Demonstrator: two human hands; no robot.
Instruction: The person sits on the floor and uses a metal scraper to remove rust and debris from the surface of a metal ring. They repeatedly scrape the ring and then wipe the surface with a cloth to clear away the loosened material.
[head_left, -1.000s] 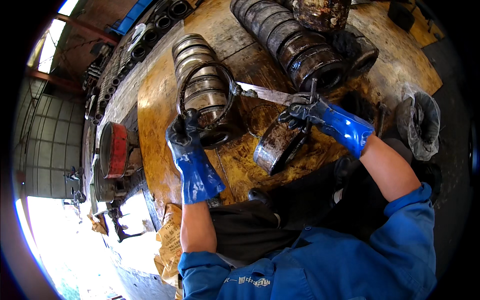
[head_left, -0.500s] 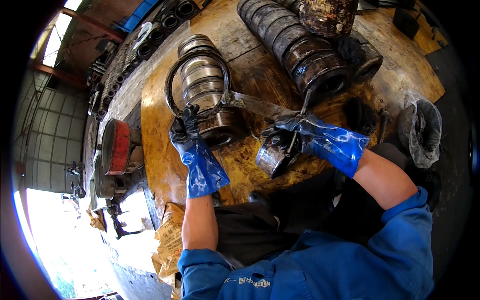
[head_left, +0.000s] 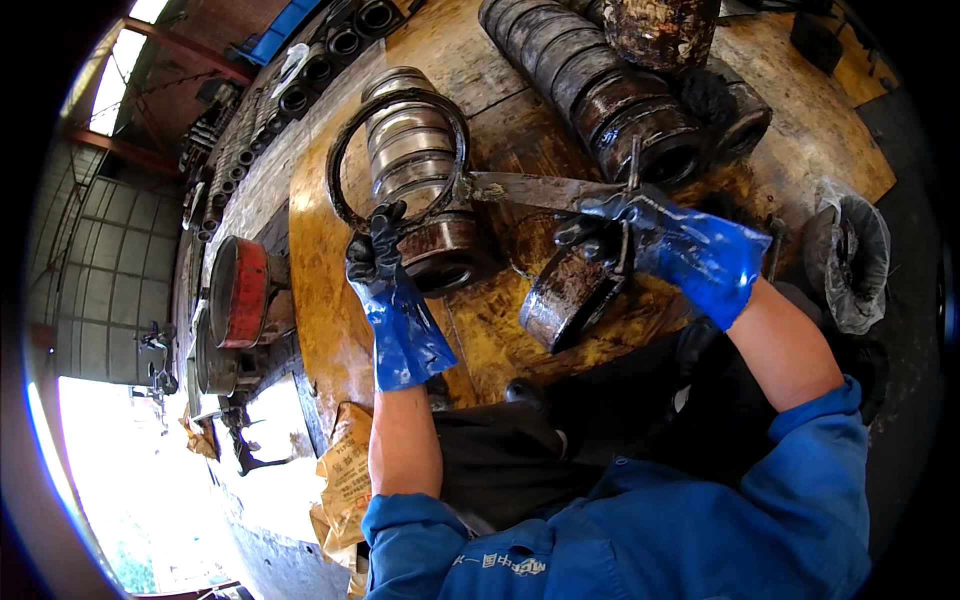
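My left hand [head_left: 383,275], in a blue rubber glove blackened with grease, grips the lower rim of a large dark greasy ring [head_left: 334,168] and holds it upright. My gloved right hand [head_left: 665,240] is closed around a flat, grimy blade-like tool [head_left: 545,190] with a thin rod across it near the hand. The tool's far end meets the ring's right side. Behind the ring lies a row of shiny metal sleeves [head_left: 408,160], with a browned, greasy one at its near end. A short metal cylinder [head_left: 560,305] sits below my right hand, partly hidden by it.
A long row of dark greasy sleeves [head_left: 570,70] lies farther back, beside a crusted bucket [head_left: 660,35]. On the right is a ring in clear plastic wrap [head_left: 845,265]. A red-banded drum [head_left: 240,292] stands left, a brown paper sack [head_left: 345,470] nearer me.
My right hand has moved right and slightly up, with more of the blade now showing and the crossing rod more upright. The ring stays in my left hand, turned slightly.
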